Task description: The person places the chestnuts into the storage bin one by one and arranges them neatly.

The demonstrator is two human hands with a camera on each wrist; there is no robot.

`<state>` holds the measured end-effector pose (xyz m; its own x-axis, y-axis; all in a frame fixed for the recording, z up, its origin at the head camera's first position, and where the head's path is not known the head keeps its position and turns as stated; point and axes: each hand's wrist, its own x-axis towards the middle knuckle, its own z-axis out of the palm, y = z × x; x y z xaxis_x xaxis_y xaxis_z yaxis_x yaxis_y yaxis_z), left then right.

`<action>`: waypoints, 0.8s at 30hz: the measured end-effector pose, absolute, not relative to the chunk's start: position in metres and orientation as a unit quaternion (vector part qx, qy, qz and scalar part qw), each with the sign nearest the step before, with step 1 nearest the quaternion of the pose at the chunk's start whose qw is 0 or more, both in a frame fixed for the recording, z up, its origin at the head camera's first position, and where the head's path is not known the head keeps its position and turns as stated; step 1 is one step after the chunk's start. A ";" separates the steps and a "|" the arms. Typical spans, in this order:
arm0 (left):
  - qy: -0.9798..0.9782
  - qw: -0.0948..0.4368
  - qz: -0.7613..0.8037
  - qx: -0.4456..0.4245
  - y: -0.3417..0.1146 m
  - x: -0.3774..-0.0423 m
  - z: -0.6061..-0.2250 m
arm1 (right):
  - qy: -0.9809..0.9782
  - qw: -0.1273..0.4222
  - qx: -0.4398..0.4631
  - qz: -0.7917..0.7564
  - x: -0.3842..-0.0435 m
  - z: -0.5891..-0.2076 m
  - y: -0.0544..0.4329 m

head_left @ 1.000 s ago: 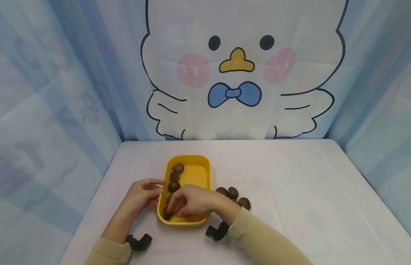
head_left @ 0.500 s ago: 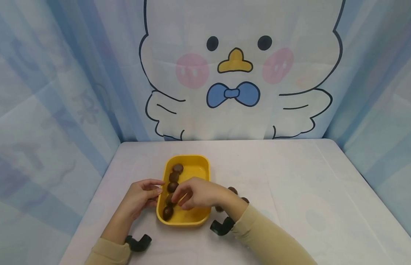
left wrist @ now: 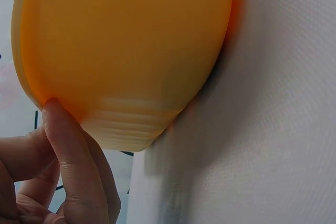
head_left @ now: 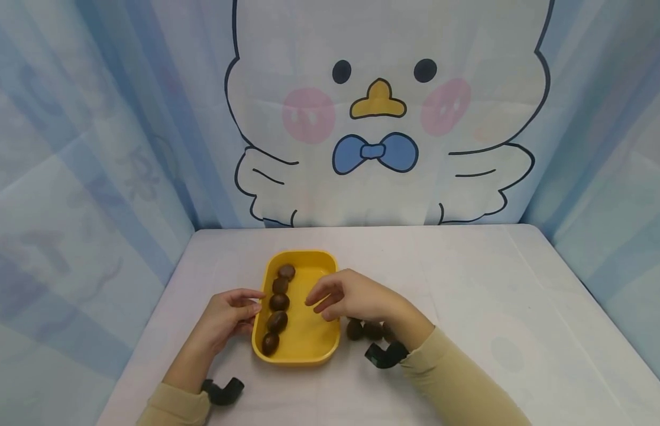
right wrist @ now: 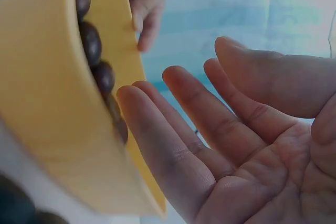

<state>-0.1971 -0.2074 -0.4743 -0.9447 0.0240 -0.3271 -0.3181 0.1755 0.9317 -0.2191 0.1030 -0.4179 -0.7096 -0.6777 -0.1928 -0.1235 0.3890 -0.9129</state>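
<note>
A yellow tray (head_left: 311, 313) stands on the table with a row of several round brown nuts (head_left: 279, 302) along its left side. My left hand (head_left: 231, 316) is at the tray's left edge. In the left wrist view its fingertips touch the outer wall near the rim, and no finger shows inside the tray. My right hand (head_left: 356, 296) hovers over the tray's right rim, fingers loosely bent and holding nothing. The right wrist view shows its bare palm and spread fingers (right wrist: 157, 145). More brown nuts (head_left: 373, 330) lie right of the tray, partly hidden by the right wrist.
The white-covered table (head_left: 495, 296) ends at a curtain (head_left: 383, 189) printed with a cartoon bird. Blue curtains (head_left: 85, 207) close off both sides. A black curved device (head_left: 223, 390) sits at the left wrist and another black device (head_left: 385, 355) at the right.
My right hand has moved away from the nut row toward the upper right, uncovering the nearest nuts in the tray. The left hand has stayed at the tray's edge.
</note>
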 end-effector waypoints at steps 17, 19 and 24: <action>0.761 0.134 0.625 -0.113 -0.207 -0.198 -0.474 | 0.790 0.273 -0.211 -0.508 -0.224 -0.427 0.174; 0.762 0.133 0.624 -0.112 -0.207 -0.198 -0.474 | 0.790 0.271 -0.206 -0.510 -0.225 -0.428 0.181; 0.764 0.133 0.621 -0.112 -0.207 -0.198 -0.475 | 0.793 0.264 -0.190 -0.515 -0.223 -0.433 0.199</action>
<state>-0.1980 -0.2073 -0.4745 -0.9396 -0.0057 -0.3423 -0.3363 0.2034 0.9195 -0.2234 0.1994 -0.4329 -0.7883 -0.5732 -0.2236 -0.0293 0.3980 -0.9169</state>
